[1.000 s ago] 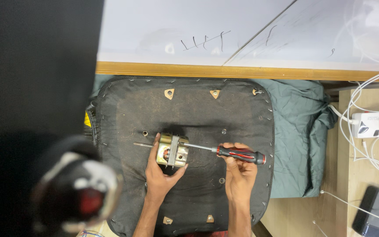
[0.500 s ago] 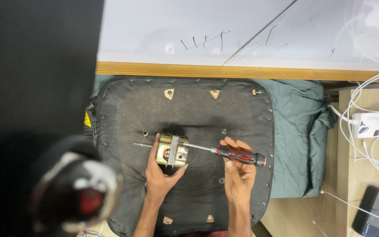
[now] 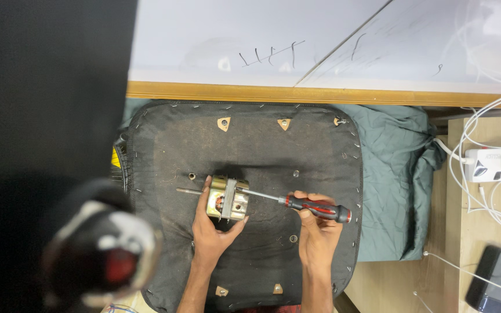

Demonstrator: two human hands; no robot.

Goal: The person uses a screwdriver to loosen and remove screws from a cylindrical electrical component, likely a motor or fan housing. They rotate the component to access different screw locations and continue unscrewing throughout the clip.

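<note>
On the bench lies a black seat pad (image 3: 262, 156) over green cloth (image 3: 395, 174). At its middle, left hand (image 3: 213, 232) fingers grip a small motor (image 3: 227, 199); right hand (image 3: 317, 237) fingers clasp a screwdriver (image 3: 308, 206), tip touching the motor.

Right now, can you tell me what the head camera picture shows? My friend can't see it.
The left hand steadies a small metal motor on a black upturned seat base, while the right hand holds a red-and-black screwdriver with its tip at the motor. A green cloth lies under the base.
</note>
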